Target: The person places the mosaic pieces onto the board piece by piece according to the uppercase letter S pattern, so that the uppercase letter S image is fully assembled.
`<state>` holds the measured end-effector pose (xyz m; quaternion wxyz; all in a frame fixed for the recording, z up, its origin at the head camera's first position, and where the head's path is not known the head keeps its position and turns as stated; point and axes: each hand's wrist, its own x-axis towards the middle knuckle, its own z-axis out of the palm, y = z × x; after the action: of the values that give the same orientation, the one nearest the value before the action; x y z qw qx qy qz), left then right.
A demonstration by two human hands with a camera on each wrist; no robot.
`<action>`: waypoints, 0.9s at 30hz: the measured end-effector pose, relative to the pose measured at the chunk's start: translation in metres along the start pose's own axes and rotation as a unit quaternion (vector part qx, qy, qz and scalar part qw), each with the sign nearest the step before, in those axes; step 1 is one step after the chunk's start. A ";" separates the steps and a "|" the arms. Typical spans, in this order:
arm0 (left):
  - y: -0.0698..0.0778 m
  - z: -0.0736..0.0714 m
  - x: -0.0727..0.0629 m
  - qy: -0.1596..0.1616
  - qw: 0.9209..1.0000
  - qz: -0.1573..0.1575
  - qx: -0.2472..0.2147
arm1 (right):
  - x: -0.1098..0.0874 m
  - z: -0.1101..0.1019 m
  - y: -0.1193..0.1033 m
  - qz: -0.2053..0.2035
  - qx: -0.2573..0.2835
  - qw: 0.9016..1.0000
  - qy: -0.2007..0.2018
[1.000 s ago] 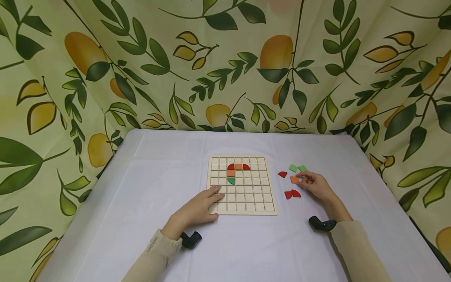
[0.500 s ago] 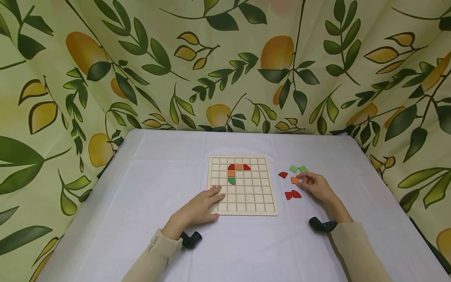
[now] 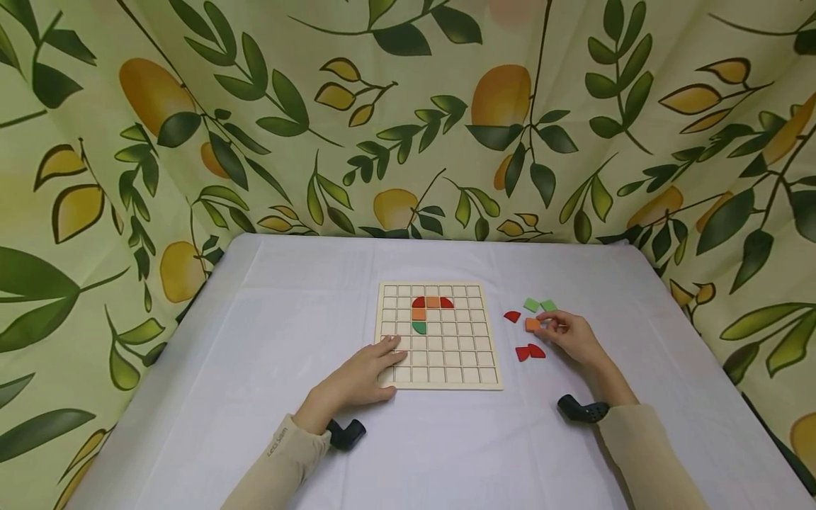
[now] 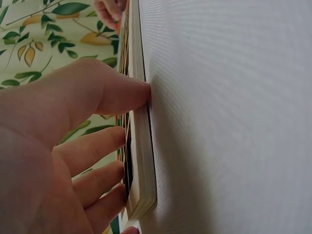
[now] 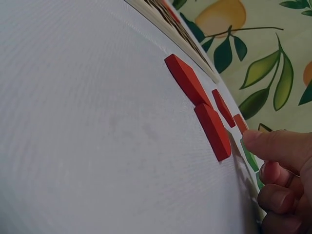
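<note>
A wooden grid board (image 3: 452, 361) lies flat on the table. My left hand (image 3: 357, 373) rests on its near left corner, fingers spread over the grid; in the left wrist view the thumb (image 4: 124, 92) lies against the board's edge. To the right of the board, my right hand (image 3: 576, 340) pinches an orange square tile (image 3: 532, 325) between thumb and fingertips. The right wrist view shows the thumb (image 5: 273, 146) at the end of that orange tile (image 5: 239, 123). Two light green square tiles (image 3: 531, 304) lie just beyond the right hand.
One red quarter-round tile (image 3: 512, 316) lies left of the right hand, and two touching red tiles (image 3: 535, 350) lie nearer. On the board sit two red tiles (image 3: 446, 302), two orange squares (image 3: 418, 314) and a dark green tile (image 3: 418, 327). A patterned curtain (image 3: 408, 127) hangs behind the table.
The orange tile in the right fingers has shifted and tilted very slightly. The left hand and the board stay where they were.
</note>
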<state>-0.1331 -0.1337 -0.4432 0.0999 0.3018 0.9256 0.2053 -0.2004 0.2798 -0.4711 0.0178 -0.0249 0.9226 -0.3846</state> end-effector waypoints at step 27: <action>0.000 0.002 -0.001 0.005 1.000 0.001 0.006 | -0.001 0.007 -0.014 0.007 0.011 1.000 -0.002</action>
<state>-0.1317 -0.1340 -0.4447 0.0931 0.3027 0.9269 0.2014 -0.1982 0.2646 -0.4661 0.0220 -0.0192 0.9185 -0.3944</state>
